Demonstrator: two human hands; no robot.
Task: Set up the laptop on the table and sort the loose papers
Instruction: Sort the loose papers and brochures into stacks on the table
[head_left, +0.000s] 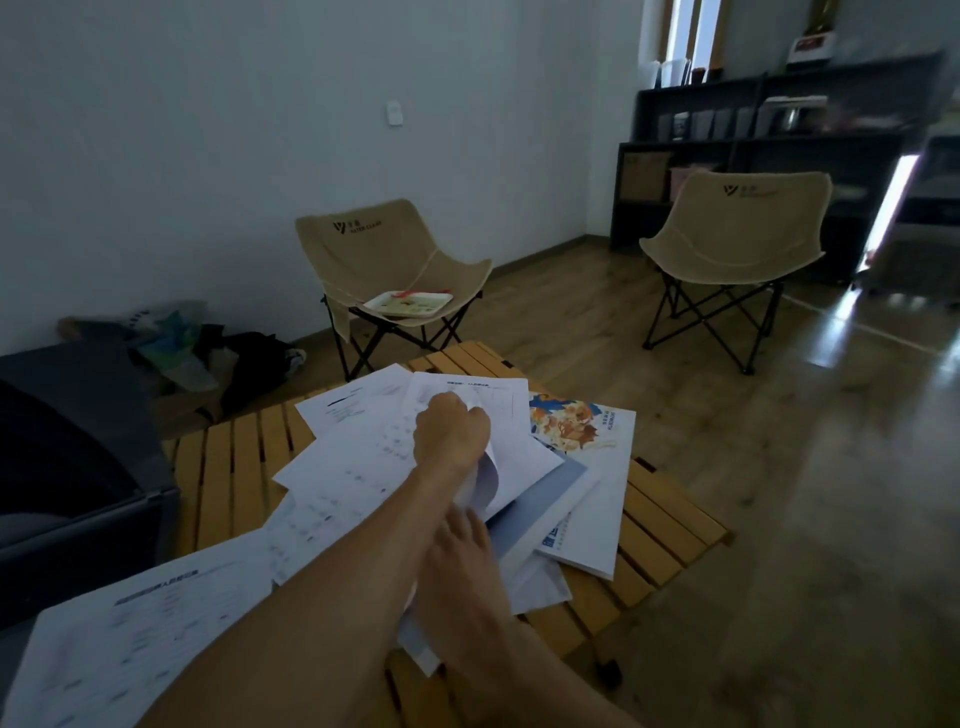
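Left hand (451, 431) fingers clench a curling sheet (485, 480) mid-bench (228, 467); right hand (462, 551) fingers lie released on the papers (353, 467).

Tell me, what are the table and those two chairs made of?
The table looks like wood: yellow-brown slats with gaps between them, a matte finish. Each chair, the left chair and the right chair, seems to have a beige cloth seat that sags, on thin dark crossed legs, probably metal.

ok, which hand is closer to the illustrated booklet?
Left. The left hand grips a curled sheet just beside the illustrated booklet; the right hand rests lower on the paper pile, nearer the person.
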